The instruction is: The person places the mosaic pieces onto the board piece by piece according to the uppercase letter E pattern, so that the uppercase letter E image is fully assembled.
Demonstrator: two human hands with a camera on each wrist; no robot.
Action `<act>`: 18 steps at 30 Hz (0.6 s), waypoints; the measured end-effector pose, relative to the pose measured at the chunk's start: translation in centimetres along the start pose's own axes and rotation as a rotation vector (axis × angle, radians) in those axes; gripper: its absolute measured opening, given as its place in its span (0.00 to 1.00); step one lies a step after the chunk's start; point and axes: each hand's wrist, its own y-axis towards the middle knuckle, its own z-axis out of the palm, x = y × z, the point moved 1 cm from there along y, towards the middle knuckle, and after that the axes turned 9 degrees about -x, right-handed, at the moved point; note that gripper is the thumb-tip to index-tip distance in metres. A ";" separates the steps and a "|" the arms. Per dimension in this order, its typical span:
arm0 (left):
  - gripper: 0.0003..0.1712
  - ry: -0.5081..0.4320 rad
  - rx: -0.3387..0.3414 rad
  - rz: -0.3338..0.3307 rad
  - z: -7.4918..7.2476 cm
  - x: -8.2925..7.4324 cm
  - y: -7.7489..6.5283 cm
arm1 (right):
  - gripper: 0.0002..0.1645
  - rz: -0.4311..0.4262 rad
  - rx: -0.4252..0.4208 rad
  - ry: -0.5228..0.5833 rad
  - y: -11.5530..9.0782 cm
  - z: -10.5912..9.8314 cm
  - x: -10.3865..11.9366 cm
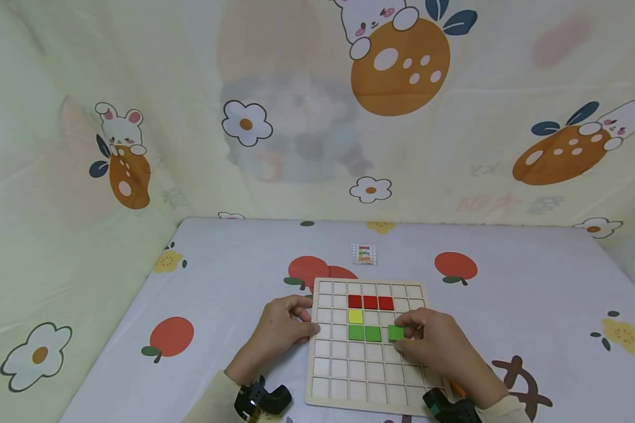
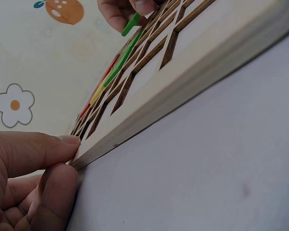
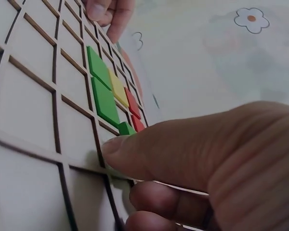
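A wooden grid board (image 1: pixel 370 405) lies on the table, its square cells divided by thin strips. My left hand (image 1: pixel 283 323) pinches the board's left edge, thumb on top and a finger against the side. Over the board, my right hand (image 1: pixel 434 338) pinches a green square tile (image 1: pixel 395 333) between thumb and fingers; in the left wrist view that tile (image 2: pixel 131 24) is tilted above the grid. Two green tiles (image 1: pixel 364 333) sit side by side in one row to its left. Above them are a yellow tile (image 1: pixel 355 316) and a row of three red tiles (image 1: pixel 370 302).
A small card (image 1: pixel 364 254) with a coloured grid pattern lies behind the board. The tablecloth (image 1: pixel 233 258) carries printed fruit and flowers. A patterned curtain (image 1: pixel 307 194) rises at the table's back and left side. Each wrist wears a black device (image 1: pixel 261 399).
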 end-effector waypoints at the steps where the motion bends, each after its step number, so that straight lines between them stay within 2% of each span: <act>1: 0.28 -0.001 0.001 0.002 0.0 0.0 0.0 | 0.16 0.002 0.001 0.005 0.0 0.1 0.1; 18: 0.27 0.001 -0.002 0.019 0.0 -0.1 -0.1 | 0.15 0.019 0.001 0.031 0.1 1.0 0.1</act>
